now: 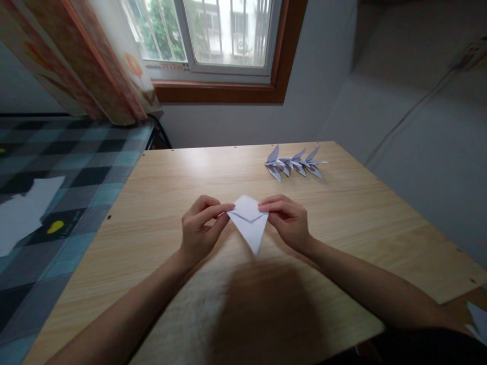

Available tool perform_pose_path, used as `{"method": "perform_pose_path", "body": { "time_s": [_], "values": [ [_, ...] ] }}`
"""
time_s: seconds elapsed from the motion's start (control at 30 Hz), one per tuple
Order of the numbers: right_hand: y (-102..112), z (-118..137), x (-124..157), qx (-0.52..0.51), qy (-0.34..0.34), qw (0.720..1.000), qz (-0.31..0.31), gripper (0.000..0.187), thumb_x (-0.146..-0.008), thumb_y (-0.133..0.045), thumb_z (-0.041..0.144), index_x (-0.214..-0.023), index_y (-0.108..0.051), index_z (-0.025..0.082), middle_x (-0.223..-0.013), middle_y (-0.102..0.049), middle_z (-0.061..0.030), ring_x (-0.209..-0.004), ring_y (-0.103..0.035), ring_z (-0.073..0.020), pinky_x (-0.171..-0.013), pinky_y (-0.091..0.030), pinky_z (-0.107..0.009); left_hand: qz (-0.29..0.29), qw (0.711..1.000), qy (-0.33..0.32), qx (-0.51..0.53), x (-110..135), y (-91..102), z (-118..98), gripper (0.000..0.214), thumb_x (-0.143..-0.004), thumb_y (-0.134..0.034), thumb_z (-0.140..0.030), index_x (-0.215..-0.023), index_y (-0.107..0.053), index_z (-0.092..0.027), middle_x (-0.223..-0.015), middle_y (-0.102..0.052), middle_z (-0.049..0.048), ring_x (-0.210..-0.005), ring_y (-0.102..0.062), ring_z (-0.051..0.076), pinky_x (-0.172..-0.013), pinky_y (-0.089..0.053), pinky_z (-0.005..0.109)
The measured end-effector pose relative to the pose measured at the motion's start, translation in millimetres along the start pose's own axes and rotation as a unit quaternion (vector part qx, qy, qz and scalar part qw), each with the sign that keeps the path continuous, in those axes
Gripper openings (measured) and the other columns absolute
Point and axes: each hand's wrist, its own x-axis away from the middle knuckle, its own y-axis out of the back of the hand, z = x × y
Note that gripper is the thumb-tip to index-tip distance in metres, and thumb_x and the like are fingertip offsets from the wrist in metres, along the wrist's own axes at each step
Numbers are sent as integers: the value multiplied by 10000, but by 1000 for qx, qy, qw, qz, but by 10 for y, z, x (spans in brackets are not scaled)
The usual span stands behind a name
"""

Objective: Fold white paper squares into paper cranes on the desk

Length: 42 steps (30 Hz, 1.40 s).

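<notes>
A folded white sheet of paper [249, 223], kite-shaped with a long point toward me, is held up between my two hands above the wooden table. My left hand [201, 225] pinches its left corner between thumb and fingers. On the opposite corner, my right hand [287, 220] is closed in a similar pinch. A folded flap with a V-shaped edge crosses the paper's upper half. Farther back on the table lies a row of folded paper birds [294, 163], nested closely together with wings raised, apart from both hands.
The light wooden table [182, 172] stands below a window [228, 35]. To the left, a checked cloth [87, 157] bears white paper pieces [26, 213]. More white paper [477, 319] shows at the lower right edge. A cable [411, 114] runs along the right wall.
</notes>
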Motion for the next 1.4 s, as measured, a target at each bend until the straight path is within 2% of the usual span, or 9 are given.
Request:
{"method": "perform_pose_path", "body": {
  "time_s": [0.1, 0.3, 0.4, 0.53, 0.67, 0.83, 1.13, 1.3, 1.4],
  "values": [
    [52, -32, -11, 99, 71, 992, 26, 139, -849, -657, 203, -822, -770, 280, -959, -753, -42, -897, -698, -193, -835, -571, -362, 13, 996, -29, -80, 17, 40, 32, 169, -906, -630, -191, -993, -760, -255, -777, -605, 7, -665, -545, 104, -553, -452, 208],
    [154, -430, -13, 222, 14, 960, 168, 311, -755, -554, 26, -835, -771, 234, -1031, -753, -63, -1034, -667, -231, -970, -519, -438, 260, 944, -17, -204, 95, 10, 330, 230, -948, -533, -270, -989, -758, -245, -1040, -702, 86, -1014, -599, 251, -889, -510, 445],
    [170, -502, -38, 244, -12, 950, 193, 307, -716, -571, 3, -827, -764, 214, -970, -761, -64, -992, -666, -235, -958, -509, -425, 315, 924, -32, -213, 105, -14, 368, 256, -968, -507, -324, -1055, -734, -243, -1178, -696, 83, -1161, -570, 282, -980, -458, 482],
    [128, -479, -75, 309, -63, 939, 135, 162, -778, -662, 116, -898, -747, 185, -929, -724, -81, -921, -637, -234, -880, -499, -391, 316, 916, -53, -240, 102, -56, 297, 262, -977, -503, -380, -1021, -714, -230, -1188, -695, 82, -1200, -554, 292, -1007, -433, 479],
    [44, -437, -67, 345, -115, 924, 121, 356, -768, -741, 196, -1115, -697, 130, -939, -688, -92, -877, -619, -234, -830, -490, -383, 276, 927, -3, -255, 104, -116, 233, 280, -945, -555, -440, -944, -689, -193, -1169, -677, 111, -1153, -560, 298, -974, -447, 476],
    [-38, -397, -22, 351, -118, 919, 138, 401, -777, -757, 234, -1163, -683, 155, -887, -676, -53, -852, -610, -218, -822, -467, -365, 255, 928, 61, -266, 109, -156, 257, 301, -858, -676, -481, -951, -671, -194, -1112, -671, 107, -1088, -561, 299, -940, -455, 475],
    [32, -421, -11, 221, -148, 955, 134, 383, -720, -710, 98, -1098, -722, 155, -791, -640, 3, -716, -567, -145, -704, -457, -284, 278, 914, 26, -296, 108, -130, 245, 500, -757, -763, -563, -1078, -659, -194, -1204, -649, 140, -1175, -528, 342, -989, -427, 507],
    [73, -419, -15, 173, -178, 960, 131, 432, -714, -683, 82, -1135, -706, 174, -709, -633, 43, -641, -548, -118, -668, -448, -259, 263, 922, 34, -282, 121, -129, 285, 431, -797, -758, -464, -1124, -664, -199, -1177, -663, 122, -1154, -546, 321, -999, -430, 494],
    [93, -441, -10, 192, -144, 960, 147, 276, -737, -669, 72, -980, -752, 174, -732, -660, 13, -670, -575, -129, -674, -453, -267, 258, 932, 38, -251, 122, -118, 316, 294, -836, -721, -395, -1067, -687, -216, -1125, -683, 93, -1106, -566, 293, -973, -445, 482]
  ]
}}
